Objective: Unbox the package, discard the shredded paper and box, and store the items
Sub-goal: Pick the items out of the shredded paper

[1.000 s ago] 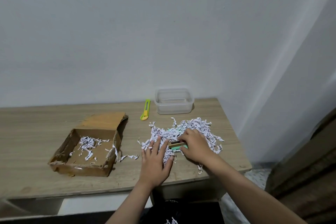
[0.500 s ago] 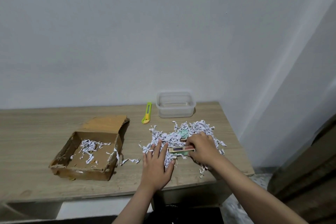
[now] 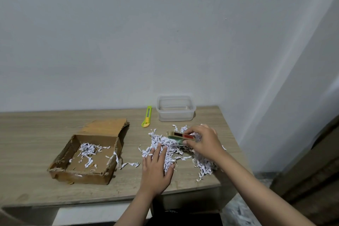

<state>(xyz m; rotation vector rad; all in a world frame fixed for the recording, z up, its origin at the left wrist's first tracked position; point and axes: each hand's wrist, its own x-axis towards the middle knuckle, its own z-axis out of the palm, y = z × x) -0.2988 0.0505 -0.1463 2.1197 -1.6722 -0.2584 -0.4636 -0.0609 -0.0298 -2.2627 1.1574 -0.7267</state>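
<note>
While the left hand point(image 3: 156, 171) lies flat, fingers straight, on the shredded paper point(image 3: 170, 149) heaped on the table point(image 3: 36, 134), the right hand point(image 3: 203, 141) pinches a small flat item point(image 3: 180, 136) just above the heap. Near behind stand a clear tub point(image 3: 175, 108) and a yellow cutter point(image 3: 147, 116); the open cardboard box point(image 3: 91, 150) sits left, holding a few shreds.

No legible txt anywhere

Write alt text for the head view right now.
The right hand pinches a small flat item above shredded paper on a wooden desk; the left hand rests flat on the shreds. Nearby: an open cardboard box, a utility knife, a clear tub.
</note>
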